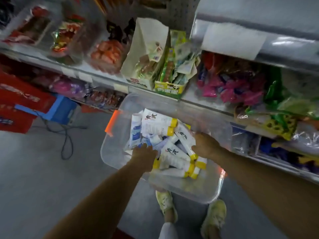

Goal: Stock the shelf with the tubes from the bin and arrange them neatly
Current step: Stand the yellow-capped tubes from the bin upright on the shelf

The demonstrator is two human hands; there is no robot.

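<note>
Reaching into clear plastic bin [186,188]: left grip [143,156], right grip [206,146] among smooth white yellow-capped tubes [172,160]; closure of either unreadable.

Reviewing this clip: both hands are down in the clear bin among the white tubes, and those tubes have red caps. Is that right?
Not quite. The caps are yellow, not red, as the head view shows. The rest holds: the left hand and the right hand are both down in the clear bin among the white tubes.
</note>
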